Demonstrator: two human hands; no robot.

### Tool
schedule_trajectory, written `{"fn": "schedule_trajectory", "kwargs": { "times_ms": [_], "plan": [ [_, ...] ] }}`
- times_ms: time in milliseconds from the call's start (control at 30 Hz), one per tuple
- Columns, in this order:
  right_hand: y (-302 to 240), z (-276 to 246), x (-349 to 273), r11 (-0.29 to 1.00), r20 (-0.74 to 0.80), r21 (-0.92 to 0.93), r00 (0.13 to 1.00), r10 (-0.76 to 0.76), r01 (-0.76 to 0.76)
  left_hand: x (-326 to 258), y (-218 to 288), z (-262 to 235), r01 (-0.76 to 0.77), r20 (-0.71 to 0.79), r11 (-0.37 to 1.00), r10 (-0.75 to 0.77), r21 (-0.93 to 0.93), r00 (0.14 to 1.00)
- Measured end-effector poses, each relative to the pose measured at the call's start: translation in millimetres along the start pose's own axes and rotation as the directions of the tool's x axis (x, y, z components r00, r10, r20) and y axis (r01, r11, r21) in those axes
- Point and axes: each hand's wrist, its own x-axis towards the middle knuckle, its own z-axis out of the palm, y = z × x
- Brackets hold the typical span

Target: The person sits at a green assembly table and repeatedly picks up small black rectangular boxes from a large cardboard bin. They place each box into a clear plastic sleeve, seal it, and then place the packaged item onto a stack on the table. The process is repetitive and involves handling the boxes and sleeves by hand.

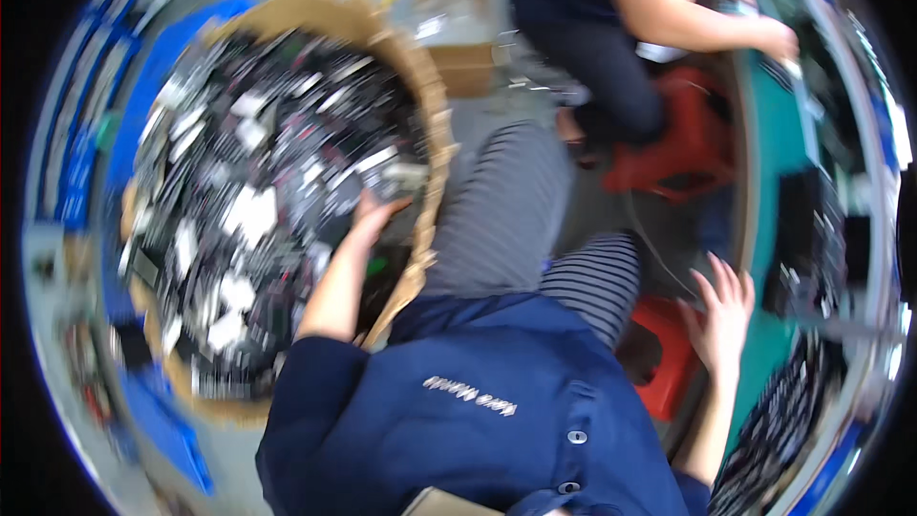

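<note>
The left hand (371, 215) reaches into the cardboard box (435, 124) at the person's left side. The box is filled with a loose heap of small black and white parts (258, 182). The fingers curl over the parts near the box's right wall; motion blur hides whether they close on a part, so the grip cannot be determined. The right hand (721, 311) is held open with fingers spread wide, empty, just above the edge of the green bench (769, 229) and beside the red stool (669, 363).

Hazards, as judged from this position:

- Tangling. The parts lie interlocked in the heap. A single part pulled upward may drag neighbours with it, and these may drop over the wall onto the floor.
- Wall damage. The box rim is torn and bowed outward near the forearm. Pressure from the arm may fold the wall further and release parts on that side.
- Poor sight. The torso is twisted toward the box while the right hand stays at the bench. A grab made by feel may take the wrong part or none.
- Balance. The reach is long and to one side; the stool may tip if more weight shifts left.
- A co-worker (611, 29) sits near, on a second stool; spilled parts may roll under their feet.
</note>
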Motion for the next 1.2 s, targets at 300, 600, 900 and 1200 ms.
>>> {"fn": "schedule_trajectory", "kwargs": {
  "times_ms": [300, 600, 900, 1200],
  "plan": [
    [30.3, 25.9, 11.6, 0.996, -0.207, 0.06, 0.977, -0.056, 0.07, 146.3, 435.9, 298.5, -0.959, 0.534, 0.218, 0.797, 0.18, 0.281],
    [23.5, 50.3, 1.5, 0.998, -0.151, -0.06, 0.989, 0.009, -0.019, 159.1, 506.6, 411.8, -0.917, 0.683, 0.163, 0.623, 0.363, 0.381],
    [23.1, 41.4, 4.8, 1.0, -0.09, -0.005, 0.996, -0.002, 0.002, 162.5, 532.7, 426.8, -0.912, 0.679, 0.166, 0.62, 0.376, 0.393],
    [25.3, 46.1, 1.7, 1.0, -0.109, 0.011, 0.994, -0.009, 0.011, 157.6, 544.0, 434.1, -0.916, 0.658, 0.202, 0.643, 0.347, 0.391]
  ]
}}
